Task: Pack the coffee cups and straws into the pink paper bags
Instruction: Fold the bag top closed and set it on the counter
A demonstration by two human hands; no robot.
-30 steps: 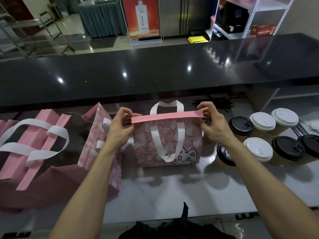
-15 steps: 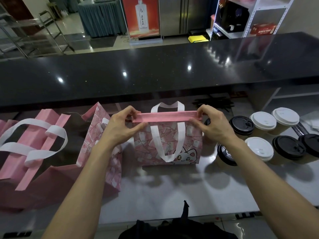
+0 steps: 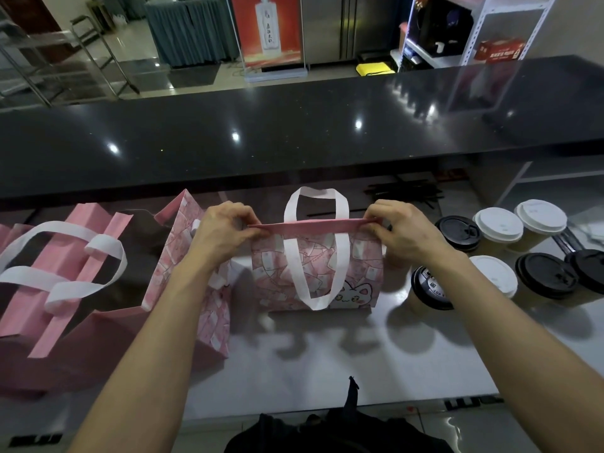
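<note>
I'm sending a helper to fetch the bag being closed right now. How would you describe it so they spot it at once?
On the pale work counter below the black bar top, look between the open pink bags on the left and the lidded cups on the right. It is the small bag pinched at both top corners, the only one folded shut, with a cartoon cat.

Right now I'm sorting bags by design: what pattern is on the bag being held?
Head view: the pink paper bag has white envelope prints and a cartoon cat.

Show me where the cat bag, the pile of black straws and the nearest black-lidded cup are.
cat bag (image 3: 313,276): head view, on its patterned front panel.
black straws (image 3: 405,192): head view, on the middle of the pile.
black-lidded cup (image 3: 429,289): head view, on its lid.
</note>
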